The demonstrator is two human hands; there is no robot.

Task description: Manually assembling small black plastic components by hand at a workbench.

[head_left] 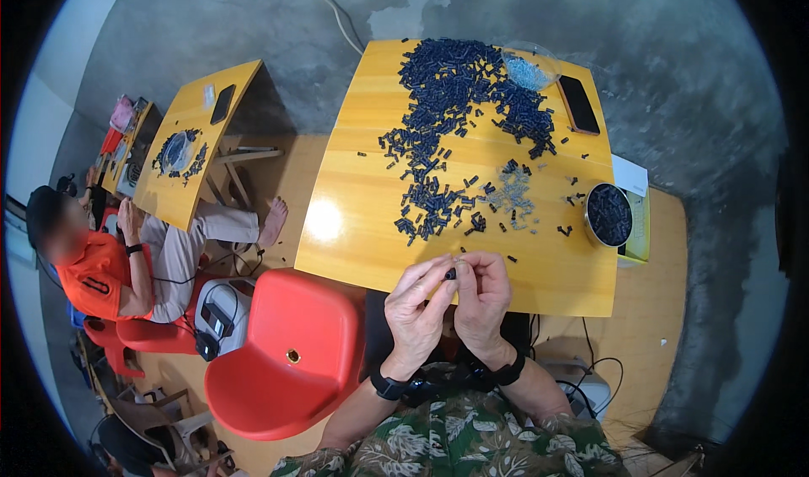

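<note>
Yellow table (362,110), black pieces (447,81), dark phone (579,106)

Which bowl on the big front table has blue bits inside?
The clear bowl at the far end of the table; the metal bowl near the right edge holds black pieces instead.

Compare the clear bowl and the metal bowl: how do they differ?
The clear bowl is see-through; the metal bowl is opaque. The clear bowl holds pale blue bits; the metal bowl holds dark pieces. The clear bowl stands farther away than the metal bowl. Both are round.
</note>
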